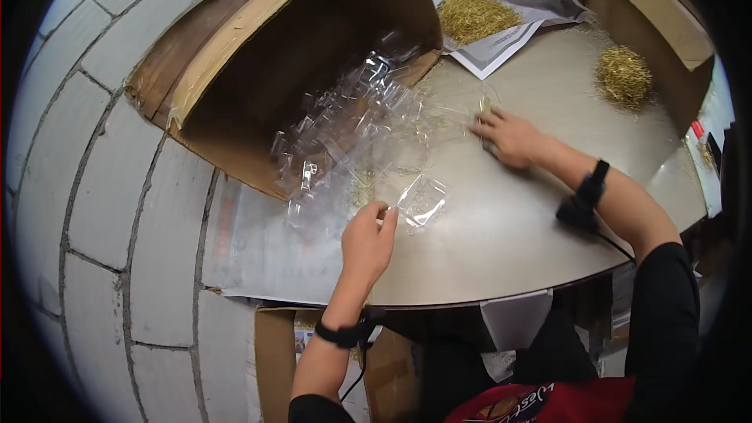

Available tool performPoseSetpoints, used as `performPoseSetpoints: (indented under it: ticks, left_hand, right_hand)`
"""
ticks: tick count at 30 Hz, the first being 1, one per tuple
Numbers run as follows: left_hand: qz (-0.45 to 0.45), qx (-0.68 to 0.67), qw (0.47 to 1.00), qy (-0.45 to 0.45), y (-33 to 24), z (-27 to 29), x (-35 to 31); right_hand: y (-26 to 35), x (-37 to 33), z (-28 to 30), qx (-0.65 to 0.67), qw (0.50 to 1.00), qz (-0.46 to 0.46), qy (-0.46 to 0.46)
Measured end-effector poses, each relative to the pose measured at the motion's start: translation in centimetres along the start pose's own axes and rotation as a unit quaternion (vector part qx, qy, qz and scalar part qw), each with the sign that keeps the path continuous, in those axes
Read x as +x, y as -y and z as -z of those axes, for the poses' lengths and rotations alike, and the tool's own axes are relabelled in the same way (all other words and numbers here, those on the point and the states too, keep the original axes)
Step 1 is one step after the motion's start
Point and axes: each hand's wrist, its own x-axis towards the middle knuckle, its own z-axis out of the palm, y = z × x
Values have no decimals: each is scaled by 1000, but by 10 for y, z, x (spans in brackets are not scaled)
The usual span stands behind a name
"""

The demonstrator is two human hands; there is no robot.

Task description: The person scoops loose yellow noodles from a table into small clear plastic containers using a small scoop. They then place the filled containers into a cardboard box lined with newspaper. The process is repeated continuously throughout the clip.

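My left hand [368,239] is closed, its thumb and forefinger pinched at the near-left corner of a clear square plastic box [423,200]. Glare on the box hides its finer shape. Farther right, my right hand [509,138] reaches over the metal tabletop [501,227] with its fingers spread and bent, slightly blurred. By its fingertips lie a few thin gold-coloured pieces [484,103], too small to make out. Left of both hands, a heap of clear plastic boxes [360,110] spills from a tipped cardboard box [258,31] onto the table.
A pile of thin gold-coloured pieces [476,14] rests on a printed grey-and-white sheet [540,0] at the back. Another gold clump [623,77] sits at the far right, beside a cardboard wall [654,12]. Below the table's front edge stands an open cardboard box [274,352].
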Motion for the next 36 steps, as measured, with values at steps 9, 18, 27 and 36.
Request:
performPoseSetpoints:
  ticks: [9,18,27,36]
  left_hand:
    - [24,89,995,-32,17,-35,29]
    - [90,116,987,-70,-8,-53,13]
    - [112,-318,935,-109,17,-53,-7]
    - [187,-545,817,-9,-7,-56,-141]
  right_hand:
    - [64,-131,41,193,979,-58,-28]
    - [72,-69,-9,100,971,-179,-123]
    - [104,-105,0,211,973,-55,-77]
    - [128,-86,-33,119,982,59,-133]
